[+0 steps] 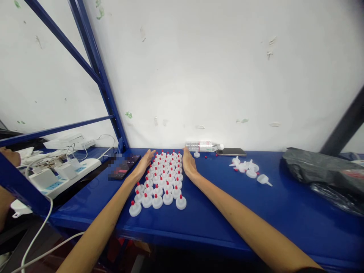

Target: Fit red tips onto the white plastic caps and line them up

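Note:
Several white nozzle caps with red tips (pixel 157 201) stand upright in close rows on the blue table (pixel 216 216). My left hand (pixel 144 163) lies along the far left side of the rows, its fingers stretched out. Along the far right side stands my right hand (pixel 189 163), held flat on edge with the palm facing the caps. Neither hand holds anything; whether they touch the outer caps I cannot tell. Farther right is a loose pile of white nozzle caps (pixel 251 173), some tipped over, with one long-spouted cap (pixel 264 180) lying on its side.
A clear plastic bottle (pixel 204 146) lies by the wall, beside a dark phone (pixel 231 152). Another phone (pixel 125 167) is left of my left hand. A black plastic bag (pixel 321 174) sits at right. Blue rack posts, a power strip (pixel 71 172) and another person's hand (pixel 10 156) are left.

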`<state>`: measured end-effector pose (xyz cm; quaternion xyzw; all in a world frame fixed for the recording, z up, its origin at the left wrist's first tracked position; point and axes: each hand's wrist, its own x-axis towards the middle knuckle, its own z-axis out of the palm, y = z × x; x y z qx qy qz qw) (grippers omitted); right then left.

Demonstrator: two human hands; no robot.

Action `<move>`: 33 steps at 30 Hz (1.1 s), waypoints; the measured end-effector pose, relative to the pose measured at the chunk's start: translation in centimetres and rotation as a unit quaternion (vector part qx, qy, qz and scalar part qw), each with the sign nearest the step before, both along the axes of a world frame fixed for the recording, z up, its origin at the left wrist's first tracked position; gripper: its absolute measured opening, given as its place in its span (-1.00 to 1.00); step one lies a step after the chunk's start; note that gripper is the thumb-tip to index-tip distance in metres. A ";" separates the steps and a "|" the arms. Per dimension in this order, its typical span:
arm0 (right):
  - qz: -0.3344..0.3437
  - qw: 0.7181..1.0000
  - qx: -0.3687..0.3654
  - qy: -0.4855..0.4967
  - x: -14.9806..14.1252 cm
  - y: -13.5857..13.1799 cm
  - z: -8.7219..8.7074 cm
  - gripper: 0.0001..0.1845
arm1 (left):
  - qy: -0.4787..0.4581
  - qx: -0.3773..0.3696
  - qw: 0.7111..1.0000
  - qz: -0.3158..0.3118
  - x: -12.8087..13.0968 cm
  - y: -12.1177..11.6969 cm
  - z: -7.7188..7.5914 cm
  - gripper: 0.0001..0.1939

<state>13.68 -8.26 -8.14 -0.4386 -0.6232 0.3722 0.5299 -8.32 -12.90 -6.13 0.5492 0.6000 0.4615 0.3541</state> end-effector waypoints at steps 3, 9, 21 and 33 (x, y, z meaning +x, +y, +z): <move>-0.023 0.999 0.020 -0.028 0.8 -0.2 0.5 -0.29 | 0.035 0.015 0.999 -0.028 0.3 -0.9 1.1 -0.24; 0.000 0.986 0.140 -0.089 1.4 -0.3 0.9 -0.57 | 0.110 0.014 0.989 -0.101 0.0 -3.4 4.4 -0.25; 0.006 0.968 0.210 -0.134 1.4 -0.2 0.1 -0.62 | 0.189 -0.079 0.970 -0.132 -3.0 -5.4 5.4 -0.16; -0.004 0.971 0.200 -0.134 1.4 0.0 0.0 -0.60 | 0.172 -0.092 0.970 -0.141 -2.3 -4.8 5.0 -0.14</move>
